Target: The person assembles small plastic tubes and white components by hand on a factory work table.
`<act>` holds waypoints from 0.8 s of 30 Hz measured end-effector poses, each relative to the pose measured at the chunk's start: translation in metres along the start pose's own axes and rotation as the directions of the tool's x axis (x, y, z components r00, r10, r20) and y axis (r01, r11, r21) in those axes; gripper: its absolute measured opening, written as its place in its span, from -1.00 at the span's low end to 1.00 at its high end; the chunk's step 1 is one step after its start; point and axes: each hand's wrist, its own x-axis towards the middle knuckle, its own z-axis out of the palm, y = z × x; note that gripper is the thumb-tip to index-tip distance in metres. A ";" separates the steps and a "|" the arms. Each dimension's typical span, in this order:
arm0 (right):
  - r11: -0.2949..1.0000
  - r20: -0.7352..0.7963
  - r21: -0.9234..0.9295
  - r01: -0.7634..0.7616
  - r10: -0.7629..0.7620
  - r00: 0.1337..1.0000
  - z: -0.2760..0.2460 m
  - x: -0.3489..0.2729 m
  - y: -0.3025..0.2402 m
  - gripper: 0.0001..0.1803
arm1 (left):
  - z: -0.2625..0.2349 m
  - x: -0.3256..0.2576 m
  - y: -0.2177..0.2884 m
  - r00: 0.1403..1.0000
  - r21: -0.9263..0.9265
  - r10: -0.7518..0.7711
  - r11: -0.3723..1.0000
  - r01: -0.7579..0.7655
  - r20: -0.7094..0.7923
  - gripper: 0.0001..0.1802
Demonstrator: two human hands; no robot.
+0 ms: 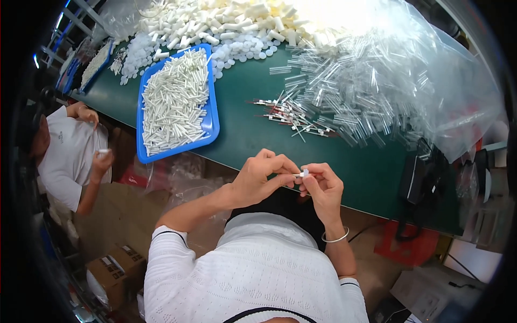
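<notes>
Green surface (258,113) slopes across the upper half of the view, its near edge running just above the two hands. Left hand (262,177) comes in from the lower left with the forearm raised and the wrist bent, thumb and forefinger pinched shut on one end of a small white piece (304,173). Right hand (323,185), a thin bangle (336,237) on its wrist, meets it from the right; its fingers (318,173) close on the other end of the same piece. The piece hangs just off the near edge of the surface, over the person's lap. Bare green lies between that edge and the stock farther back. Beyond the hands, toward the far side, lies a scatter of assembled slender parts (293,118); right of these, a clear bag of transparent tubes (377,91) spreads wide. Left of the hands, a blue tray (211,121) of white sticks overhangs the near edge. White caps (237,24) heap at the far side. Another person (70,151) sits well left of the tray.
</notes>
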 end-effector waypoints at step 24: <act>0.910 -0.189 0.413 0.042 0.040 0.981 -0.015 0.008 -0.004 -0.71 | -0.050 0.072 -0.044 0.965 -0.215 -0.171 0.953 0.213 0.199 -0.77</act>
